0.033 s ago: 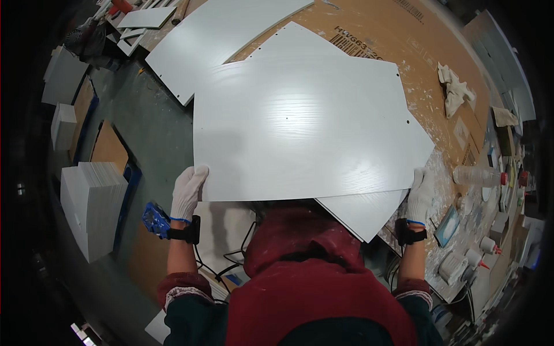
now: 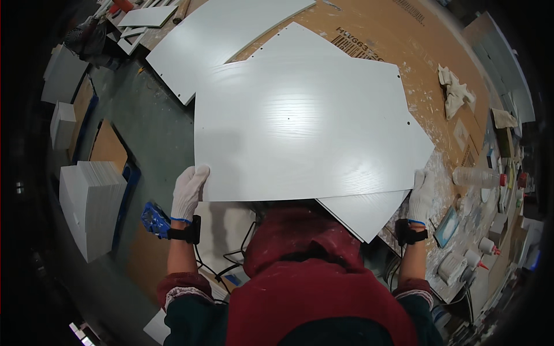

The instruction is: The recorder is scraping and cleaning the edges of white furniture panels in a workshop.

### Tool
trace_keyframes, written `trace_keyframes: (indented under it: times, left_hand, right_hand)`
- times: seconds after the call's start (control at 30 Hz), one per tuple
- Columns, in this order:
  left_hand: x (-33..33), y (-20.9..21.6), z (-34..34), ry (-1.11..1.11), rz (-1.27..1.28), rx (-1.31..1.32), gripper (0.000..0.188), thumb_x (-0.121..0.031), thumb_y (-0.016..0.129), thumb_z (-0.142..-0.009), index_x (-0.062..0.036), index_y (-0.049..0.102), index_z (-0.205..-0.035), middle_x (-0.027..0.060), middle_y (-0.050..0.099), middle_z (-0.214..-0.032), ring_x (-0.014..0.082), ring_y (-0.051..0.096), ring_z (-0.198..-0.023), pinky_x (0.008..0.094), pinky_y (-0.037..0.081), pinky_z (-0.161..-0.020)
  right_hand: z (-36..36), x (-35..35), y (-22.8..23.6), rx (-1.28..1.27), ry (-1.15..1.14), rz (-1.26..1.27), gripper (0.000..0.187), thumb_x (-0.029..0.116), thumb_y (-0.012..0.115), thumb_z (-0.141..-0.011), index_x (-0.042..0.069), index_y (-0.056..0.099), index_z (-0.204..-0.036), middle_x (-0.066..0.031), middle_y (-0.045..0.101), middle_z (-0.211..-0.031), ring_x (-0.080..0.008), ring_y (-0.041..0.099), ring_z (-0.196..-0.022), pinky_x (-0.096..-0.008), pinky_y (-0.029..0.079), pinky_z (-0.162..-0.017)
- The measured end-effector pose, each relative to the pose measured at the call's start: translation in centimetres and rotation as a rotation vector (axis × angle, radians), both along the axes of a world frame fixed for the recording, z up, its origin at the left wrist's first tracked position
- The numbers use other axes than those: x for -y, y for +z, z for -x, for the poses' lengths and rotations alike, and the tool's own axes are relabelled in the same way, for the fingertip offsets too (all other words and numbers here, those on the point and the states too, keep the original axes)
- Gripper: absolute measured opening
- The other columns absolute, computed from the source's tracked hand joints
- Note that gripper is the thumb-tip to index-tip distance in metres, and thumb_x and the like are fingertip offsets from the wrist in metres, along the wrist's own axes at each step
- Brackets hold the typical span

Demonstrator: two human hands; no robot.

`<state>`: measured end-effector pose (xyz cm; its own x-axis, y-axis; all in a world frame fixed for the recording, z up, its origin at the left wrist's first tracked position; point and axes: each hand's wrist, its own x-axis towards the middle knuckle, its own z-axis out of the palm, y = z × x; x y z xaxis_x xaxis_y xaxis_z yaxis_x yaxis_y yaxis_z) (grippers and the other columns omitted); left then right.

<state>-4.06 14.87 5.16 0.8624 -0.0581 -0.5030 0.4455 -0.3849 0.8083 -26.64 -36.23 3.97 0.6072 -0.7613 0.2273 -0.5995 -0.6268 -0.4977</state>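
A wide white panel [image 2: 288, 144] with faint wood grain and small dark holes lies level before me. My left hand [image 2: 189, 187], in a white knit glove, grips its near left corner with the thumb on top. At the near right corner is my right hand [image 2: 421, 193], gloved alike; its fingers are partly hidden at the edge, and it seems to hold the panel there. A second white panel [image 2: 369, 213] lies turned at an angle underneath, its corners showing at the near, right and far sides.
Cardboard [image 2: 404, 40] covers the table. Another white panel [image 2: 213, 40] lies far left. To the right are a crumpled cloth [image 2: 456, 95], a clear plastic bottle [image 2: 476, 177], a blue-edged pad [image 2: 446, 226] and white squeeze bottles [image 2: 476, 259]. A stack of white boards [image 2: 92, 207] stands at left.
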Motion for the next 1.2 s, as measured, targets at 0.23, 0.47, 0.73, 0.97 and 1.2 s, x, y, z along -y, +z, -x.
trace_keyframes:
  times: [0.23,0.47,0.73,0.97,1.2]
  left_hand:
    - [-1.0,-1.3,0.0,-0.053,0.044,0.054,0.042,-0.041,0.064,-0.098,0.0005,0.066,-0.105,-0.0018,0.061,-0.086,0.0056,0.051,-0.075,0.0227,0.042,-0.062]
    - [-6.2,-4.6,4.0,0.15,0.604,-0.105,0.059,-0.051,0.047,-0.103,0.0012,0.055,-0.128,0.0139,0.069,-0.101,0.0171,0.067,-0.07,0.0254,0.059,-0.054]
    - [3.2,-6.6,11.2,-0.227,0.717,-0.321,0.065,-0.051,0.05,-0.102,0.0066,0.051,-0.131,0.0198,0.065,-0.11,0.029,0.068,-0.094,0.0423,0.059,-0.082]
    - [14.6,-5.2,12.0,0.22,1.002,-0.25,0.048,-0.031,0.053,-0.104,0.0126,0.052,-0.124,0.0246,0.068,-0.107,0.0352,0.073,-0.085,0.043,0.066,-0.071]
    - [14.7,-5.2,12.8,0.219,1.018,-0.191,0.048,-0.03,0.053,-0.104,0.013,0.051,-0.124,0.0274,0.068,-0.107,0.0352,0.073,-0.085,0.0438,0.066,-0.07]
  right_hand:
    - [0.3,2.0,1.4,0.037,-0.065,-0.327,0.036,0.03,0.051,-0.103,0.0,0.064,-0.089,-0.0087,0.062,-0.072,-0.0176,0.056,-0.065,-0.0336,0.045,-0.062]
    - [-3.9,7.0,7.9,0.115,-0.029,-0.471,0.053,0.051,0.048,-0.102,0.002,0.066,-0.093,0.0008,0.055,-0.07,-0.0086,0.045,-0.058,-0.0253,0.038,-0.053]
    - [-19.7,12.2,5.7,-0.129,0.664,0.29,0.055,0.053,0.049,-0.1,0.007,0.06,-0.128,-0.0155,0.068,-0.117,-0.0311,0.065,-0.108,-0.0391,0.052,-0.089]
    - [-27.6,7.9,3.7,-0.324,0.853,0.252,0.049,0.046,0.045,-0.1,0.006,0.058,-0.126,-0.0205,0.062,-0.126,-0.0374,0.054,-0.124,-0.0456,0.043,-0.103]
    - [-25.1,8.4,5.0,-0.36,0.782,0.177,0.058,0.049,0.046,-0.1,0.005,0.052,-0.137,-0.0211,0.062,-0.129,-0.0387,0.057,-0.121,-0.0461,0.044,-0.101]
